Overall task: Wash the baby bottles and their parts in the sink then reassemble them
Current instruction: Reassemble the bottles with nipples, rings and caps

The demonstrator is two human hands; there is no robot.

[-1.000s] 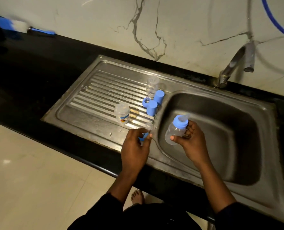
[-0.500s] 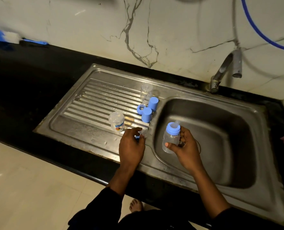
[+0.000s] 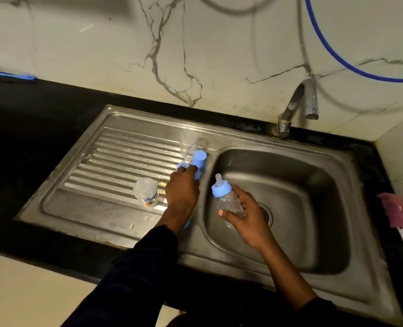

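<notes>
A tilted baby bottle is gripped in the curled fingers of the right hand, over the sink basin. A blue cap is clasped under the curled fingers of the left hand, with a second cap just beyond them.

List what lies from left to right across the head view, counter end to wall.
Blue-handled brush → clear labelled plastic bottle → left hand → clear baby bottle with a blue collar, held by the right hand → curved metal tap → pink bottle brush.
</notes>
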